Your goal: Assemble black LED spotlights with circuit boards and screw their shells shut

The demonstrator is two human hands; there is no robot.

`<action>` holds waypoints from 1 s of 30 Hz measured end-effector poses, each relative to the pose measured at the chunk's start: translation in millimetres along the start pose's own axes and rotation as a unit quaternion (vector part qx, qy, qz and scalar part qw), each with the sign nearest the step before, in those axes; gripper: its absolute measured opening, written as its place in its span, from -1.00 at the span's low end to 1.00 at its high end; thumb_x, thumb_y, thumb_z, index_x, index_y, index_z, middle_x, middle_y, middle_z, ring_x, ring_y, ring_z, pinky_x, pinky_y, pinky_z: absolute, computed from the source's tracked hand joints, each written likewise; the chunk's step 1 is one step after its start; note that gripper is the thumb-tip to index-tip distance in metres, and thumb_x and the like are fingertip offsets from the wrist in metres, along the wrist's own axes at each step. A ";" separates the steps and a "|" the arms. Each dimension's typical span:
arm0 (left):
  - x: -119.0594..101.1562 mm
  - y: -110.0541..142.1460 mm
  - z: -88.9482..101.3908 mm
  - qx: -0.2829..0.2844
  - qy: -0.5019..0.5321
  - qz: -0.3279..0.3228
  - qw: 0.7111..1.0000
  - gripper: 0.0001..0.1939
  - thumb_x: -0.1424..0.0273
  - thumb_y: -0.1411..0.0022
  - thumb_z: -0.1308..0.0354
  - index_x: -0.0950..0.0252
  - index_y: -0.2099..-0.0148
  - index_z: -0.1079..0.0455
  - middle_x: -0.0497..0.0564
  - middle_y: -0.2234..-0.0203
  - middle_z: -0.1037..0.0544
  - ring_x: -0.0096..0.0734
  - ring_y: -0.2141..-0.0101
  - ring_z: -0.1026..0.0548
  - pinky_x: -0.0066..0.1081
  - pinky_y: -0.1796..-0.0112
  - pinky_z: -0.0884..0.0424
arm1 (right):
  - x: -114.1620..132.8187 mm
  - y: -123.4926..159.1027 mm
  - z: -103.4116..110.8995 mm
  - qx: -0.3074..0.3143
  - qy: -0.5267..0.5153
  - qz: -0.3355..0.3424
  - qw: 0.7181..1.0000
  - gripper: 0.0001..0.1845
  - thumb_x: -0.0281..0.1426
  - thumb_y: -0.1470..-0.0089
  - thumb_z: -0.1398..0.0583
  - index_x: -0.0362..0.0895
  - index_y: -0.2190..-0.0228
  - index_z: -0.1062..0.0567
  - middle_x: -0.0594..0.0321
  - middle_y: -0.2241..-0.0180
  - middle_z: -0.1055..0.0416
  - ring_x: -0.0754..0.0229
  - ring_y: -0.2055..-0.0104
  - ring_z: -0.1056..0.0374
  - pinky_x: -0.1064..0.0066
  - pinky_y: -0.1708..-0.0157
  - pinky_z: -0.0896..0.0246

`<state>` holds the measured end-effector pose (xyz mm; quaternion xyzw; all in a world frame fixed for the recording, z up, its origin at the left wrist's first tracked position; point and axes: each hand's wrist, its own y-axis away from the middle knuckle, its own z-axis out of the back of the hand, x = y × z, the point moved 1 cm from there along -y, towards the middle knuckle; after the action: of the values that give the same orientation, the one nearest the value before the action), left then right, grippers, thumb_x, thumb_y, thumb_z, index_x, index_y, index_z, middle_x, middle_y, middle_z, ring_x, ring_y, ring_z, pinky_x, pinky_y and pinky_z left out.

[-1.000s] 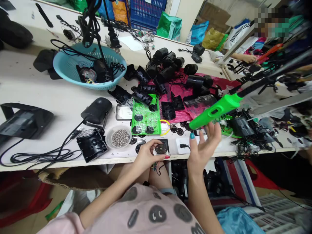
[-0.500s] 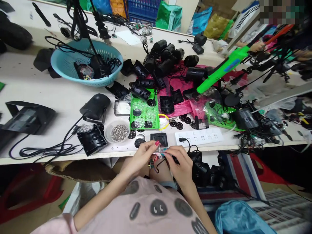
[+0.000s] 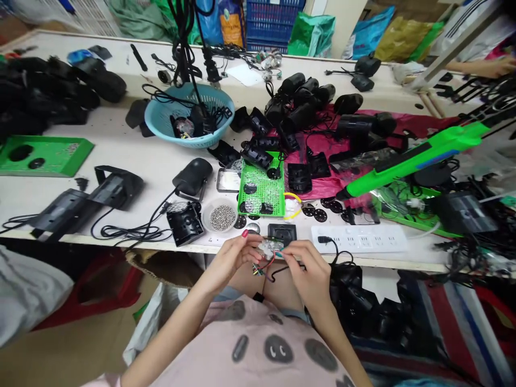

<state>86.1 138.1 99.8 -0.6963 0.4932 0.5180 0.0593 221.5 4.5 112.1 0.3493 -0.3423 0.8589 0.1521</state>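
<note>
At the table's front edge, above my lap, is a small clear plastic assembly [image 3: 269, 248] with thin coloured wires. A little circuit board [image 3: 258, 269] hangs from it on the wires, along with a black cable. My left hand [image 3: 231, 262] holds the assembly's left side, with the fingers curled and the thumb on top. My right hand [image 3: 309, 269] pinches its right end between thumb and fingertips, where a bit of teal shows. Just behind the hands lies a square black part [image 3: 282, 233] on the table. The fingers partly hide the assembly.
A bowl of screws [image 3: 223, 216], an open black housing [image 3: 185, 223] and a green tray [image 3: 261, 185] stand behind my hands. To the right is a white power strip [image 3: 358, 238], with a green electric screwdriver [image 3: 415, 158] hanging above. A blue basket [image 3: 189, 140] stands farther back.
The view has swung left, so things appear farther right. My left fingers have loosened and spread somewhat, showing more of the clear assembly. The green screwdriver hangs at a flatter angle.
</note>
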 end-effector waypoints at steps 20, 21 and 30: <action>-47.5 9.1 68.4 -0.324 -0.514 -0.180 0.774 -0.64 0.15 -0.29 -0.06 0.28 0.06 -0.48 0.15 0.15 -0.53 -0.10 0.19 -0.51 -0.13 0.04 -0.41 | -2.9 2.0 1.0 -0.010 -0.028 -0.022 0.999 -0.78 -0.63 -0.16 -0.20 -0.07 0.37 -0.50 0.29 0.38 -0.45 0.26 0.34 -0.44 0.44 0.33 -0.42; -54.8 11.4 84.2 -0.388 -0.551 -0.183 0.716 -0.65 0.18 -0.30 -0.03 0.30 0.04 -0.45 0.18 0.15 -0.51 -0.07 0.17 -0.50 -0.10 0.00 -0.38 | -3.3 1.9 0.8 -0.009 -0.031 -0.023 0.999 -0.78 -0.64 -0.16 -0.20 -0.07 0.37 -0.50 0.29 0.38 -0.45 0.27 0.34 -0.44 0.45 0.33 -0.41; -49.0 7.9 149.8 -0.435 -0.540 -0.028 0.720 -0.66 0.20 -0.19 -0.07 0.28 0.06 -0.35 0.13 0.37 -0.50 0.06 0.24 -0.51 -0.12 0.14 -0.38 | -3.4 -0.7 -1.7 0.000 -0.031 -0.012 0.999 -0.80 -0.62 -0.16 -0.21 -0.07 0.36 -0.50 0.30 0.37 -0.46 0.27 0.33 -0.44 0.46 0.32 -0.39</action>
<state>-18.0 253.6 73.0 -0.2613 0.0778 0.9619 0.0205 223.5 6.1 109.2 0.3797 -0.3420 0.8460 0.1519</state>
